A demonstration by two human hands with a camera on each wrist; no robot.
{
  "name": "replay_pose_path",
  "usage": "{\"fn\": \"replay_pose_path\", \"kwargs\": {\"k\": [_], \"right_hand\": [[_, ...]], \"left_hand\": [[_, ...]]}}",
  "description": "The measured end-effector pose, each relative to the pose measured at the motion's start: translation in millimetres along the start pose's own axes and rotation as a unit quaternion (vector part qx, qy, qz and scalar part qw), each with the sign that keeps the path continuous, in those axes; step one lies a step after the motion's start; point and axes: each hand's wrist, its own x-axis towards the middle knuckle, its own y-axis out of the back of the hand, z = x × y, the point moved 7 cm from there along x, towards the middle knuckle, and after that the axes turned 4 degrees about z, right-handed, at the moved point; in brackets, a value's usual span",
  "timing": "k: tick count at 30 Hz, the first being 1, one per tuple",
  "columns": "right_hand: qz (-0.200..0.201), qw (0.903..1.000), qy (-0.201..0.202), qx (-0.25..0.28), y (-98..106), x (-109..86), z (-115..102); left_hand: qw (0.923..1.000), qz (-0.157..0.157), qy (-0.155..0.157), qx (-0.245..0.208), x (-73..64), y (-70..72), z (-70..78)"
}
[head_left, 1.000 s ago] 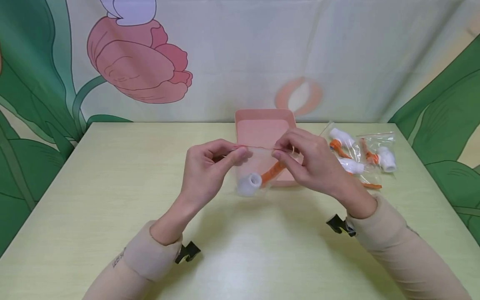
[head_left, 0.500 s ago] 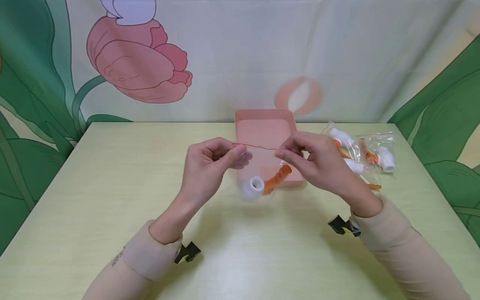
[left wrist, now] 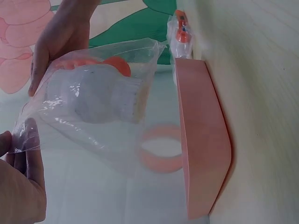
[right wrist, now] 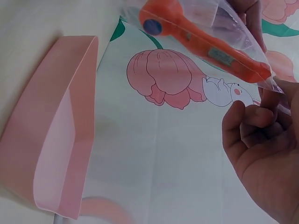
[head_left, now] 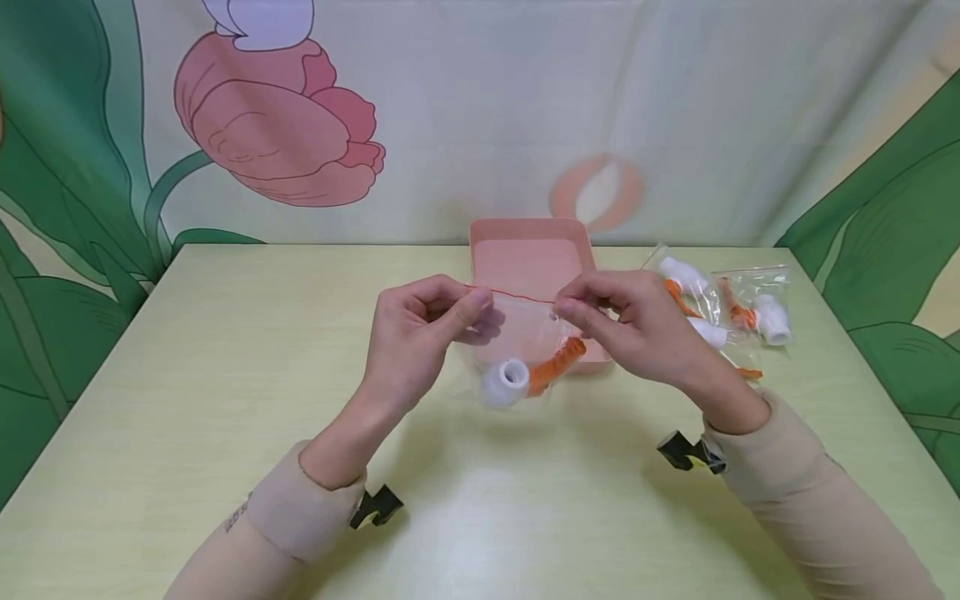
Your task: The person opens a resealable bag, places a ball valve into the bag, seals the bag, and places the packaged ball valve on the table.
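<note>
Between both hands hangs a clear zip bag with a red line along its top edge. Inside it is a white plastic valve with an orange handle; the left wrist view shows the valve's body large through the film. My left hand pinches the bag's left top corner between thumb and fingers. At the right top corner, my right hand pinches the red-lined edge. In the right wrist view the orange handle lies against the bag's film.
A pink tray stands on the table behind the bag. To its right lie several similar bagged valves, white with orange handles. A flower-print cloth hangs behind the table.
My right hand has moved slightly right and down along the bag's top edge, still pinching. The bag has swung lower and its film shows more openly. My left hand has barely moved.
</note>
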Motion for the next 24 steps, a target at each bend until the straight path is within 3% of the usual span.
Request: {"fn": "replay_pose_path", "kwargs": {"k": [6,15,24], "right_hand": [[-0.002,0.9996,0.001,0.028,-2,0.2,1],[0.014,0.9983,-0.023,0.051,-9,4.2,2],[0.015,0.9984,-0.006,0.054,-10,6.2,-3]], "left_hand": [[0.9992,0.011,0.016,-0.034,-0.1,-0.9,-1.8],[0.9987,0.014,0.021,-0.043,-1.0,-2.3,-4.0],[0.9989,0.006,-0.002,-0.046,-1.3,-3.3,-0.4]]}}
